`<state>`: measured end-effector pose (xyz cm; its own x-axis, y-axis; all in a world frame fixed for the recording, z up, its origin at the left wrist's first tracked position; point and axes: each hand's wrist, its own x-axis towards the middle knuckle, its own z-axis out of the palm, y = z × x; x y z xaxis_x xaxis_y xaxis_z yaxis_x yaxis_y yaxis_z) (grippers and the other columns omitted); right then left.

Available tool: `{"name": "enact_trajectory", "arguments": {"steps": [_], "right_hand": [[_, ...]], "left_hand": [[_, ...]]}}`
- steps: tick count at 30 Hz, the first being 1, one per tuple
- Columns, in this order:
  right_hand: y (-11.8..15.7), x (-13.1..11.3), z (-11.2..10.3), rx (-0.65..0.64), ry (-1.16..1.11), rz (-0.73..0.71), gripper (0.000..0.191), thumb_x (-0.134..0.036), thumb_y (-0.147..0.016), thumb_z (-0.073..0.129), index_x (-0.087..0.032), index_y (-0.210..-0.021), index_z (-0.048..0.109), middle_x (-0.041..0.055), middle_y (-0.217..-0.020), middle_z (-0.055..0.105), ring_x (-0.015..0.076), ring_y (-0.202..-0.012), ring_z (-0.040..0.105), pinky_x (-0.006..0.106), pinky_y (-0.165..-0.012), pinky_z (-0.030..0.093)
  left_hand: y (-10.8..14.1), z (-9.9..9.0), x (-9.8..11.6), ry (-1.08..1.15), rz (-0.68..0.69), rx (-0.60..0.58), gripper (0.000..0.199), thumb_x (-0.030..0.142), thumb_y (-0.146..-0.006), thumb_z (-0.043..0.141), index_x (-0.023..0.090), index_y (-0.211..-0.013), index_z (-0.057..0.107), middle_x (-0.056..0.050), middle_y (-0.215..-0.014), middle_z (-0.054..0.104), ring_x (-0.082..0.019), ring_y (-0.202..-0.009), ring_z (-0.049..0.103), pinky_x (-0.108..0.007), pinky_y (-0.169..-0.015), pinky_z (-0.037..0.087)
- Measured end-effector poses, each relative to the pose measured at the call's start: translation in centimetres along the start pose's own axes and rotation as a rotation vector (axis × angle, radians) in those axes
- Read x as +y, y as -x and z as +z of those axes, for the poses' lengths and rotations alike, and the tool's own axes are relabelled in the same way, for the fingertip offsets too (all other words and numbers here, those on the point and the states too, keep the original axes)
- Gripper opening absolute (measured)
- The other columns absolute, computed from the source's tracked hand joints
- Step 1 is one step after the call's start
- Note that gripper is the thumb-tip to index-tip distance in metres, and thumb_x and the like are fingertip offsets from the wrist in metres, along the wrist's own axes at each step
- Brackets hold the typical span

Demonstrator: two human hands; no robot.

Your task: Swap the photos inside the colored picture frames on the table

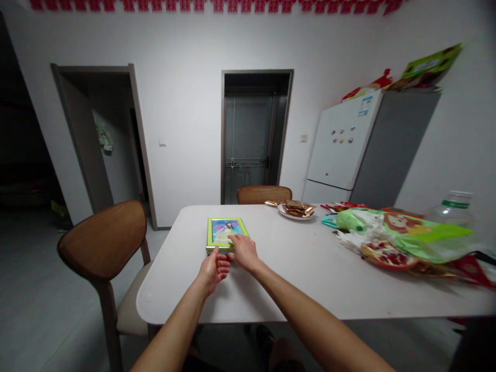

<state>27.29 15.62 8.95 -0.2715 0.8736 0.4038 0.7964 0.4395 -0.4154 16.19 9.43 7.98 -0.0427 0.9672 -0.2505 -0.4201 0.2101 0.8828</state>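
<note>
A flat box with a yellow-green border and a blue picture [222, 230] lies on the white table [310, 289]. My left hand [214, 268] is at the box's near edge, turned on its side, its thumb at the edge and its fingers loosely curled and apart, with nothing seen in them. Over the box's near right corner rests my right hand [244, 250], its index finger reaching onto the picture and the other fingers bent down by the near edge. The fingers' undersides are hidden.
A plate of brown packets [296, 210] stands at the table's back. Bags [422, 235], a cut pomegranate [387, 254] and a clear bottle [451, 212] crowd the right side. Wooden chairs stand at the left [108, 240] and behind the table [264, 195].
</note>
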Motion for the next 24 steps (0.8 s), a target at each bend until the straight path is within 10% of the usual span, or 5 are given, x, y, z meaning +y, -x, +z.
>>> {"name": "enact_trajectory", "arguments": {"steps": [10,16,24], "right_hand": [[4.4,-0.3,-1.1,-0.090,0.118,-0.266,0.027,-0.021,-0.066,0.056,-0.021,-0.093,0.059,0.0063,-0.094,0.054,0.0200,-0.091,0.044,0.032,-0.078,0.033],[6.7,-1.0,-5.0,0.041,-0.666,0.087,0.048,-0.041,-0.072,0.048,-0.018,-0.115,0.046,0.0105,-0.118,0.047,0.0216,-0.105,0.043,0.037,-0.087,0.033],[12.1,-1.3,-8.4,0.095,-1.528,0.435,0.061,-0.048,-0.071,0.049,-0.025,-0.124,0.031,0.0080,-0.111,0.054,0.0212,-0.094,0.054,0.033,-0.067,0.047]], "left_hand": [[-0.2,-0.1,-2.4,0.155,0.256,0.106,0.016,0.025,-0.074,0.054,0.015,-0.086,0.053,-0.003,-0.078,0.062,-0.012,-0.067,0.059,-0.022,-0.061,0.045],[4.6,2.2,-2.3,0.027,0.449,0.094,0.021,0.019,-0.066,0.061,0.014,-0.087,0.059,-0.005,-0.088,0.064,-0.018,-0.083,0.058,-0.025,-0.072,0.045],[12.1,2.1,-3.8,-1.038,1.034,-0.099,0.044,0.014,-0.072,0.050,0.021,-0.115,0.047,-0.008,-0.107,0.059,-0.022,-0.098,0.053,-0.036,-0.085,0.044]]}}
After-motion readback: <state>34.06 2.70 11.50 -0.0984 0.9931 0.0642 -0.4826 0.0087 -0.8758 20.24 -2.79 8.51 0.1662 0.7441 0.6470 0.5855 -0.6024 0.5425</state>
